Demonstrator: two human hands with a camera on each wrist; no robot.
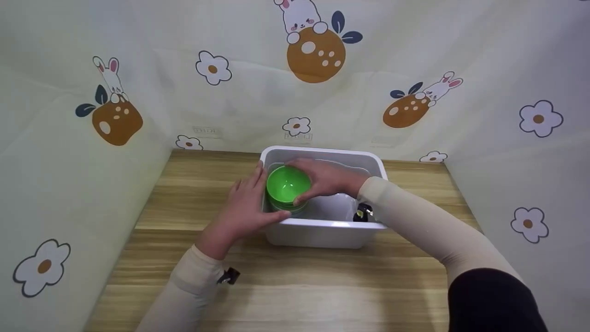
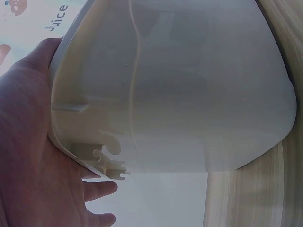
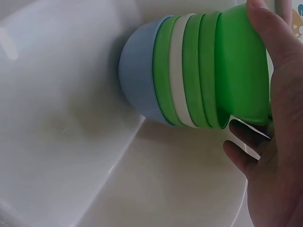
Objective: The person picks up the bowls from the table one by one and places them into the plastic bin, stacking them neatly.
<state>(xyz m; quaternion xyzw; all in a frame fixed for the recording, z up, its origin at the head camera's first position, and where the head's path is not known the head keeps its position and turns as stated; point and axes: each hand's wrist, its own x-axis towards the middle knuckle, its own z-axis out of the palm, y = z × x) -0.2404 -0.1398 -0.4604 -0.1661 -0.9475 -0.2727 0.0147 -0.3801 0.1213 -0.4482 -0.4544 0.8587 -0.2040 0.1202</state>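
Observation:
A stack of nested bowls stands in the left end of a white plastic bin [image 1: 322,235]. In the right wrist view, a blue bowl [image 3: 137,71] is lowest, with green bowls and a white bowl [image 3: 178,71] above it. My right hand [image 1: 327,177] grips the top green bowl [image 1: 288,184] by its rim, thumb on the near side. That bowl sits higher than the others and slightly tilted, its base at the mouth of the bowl below. My left hand [image 1: 244,207] rests on the bin's front-left corner, thumb along the front rim, fingers spread along the left side.
The bin stands on a wood-grain table [image 1: 304,290] near the back wall. Patterned cloth walls [image 1: 249,106] enclose the table at the back and both sides. A small black wrist camera [image 1: 362,213] on the right arm hangs inside the bin's right end.

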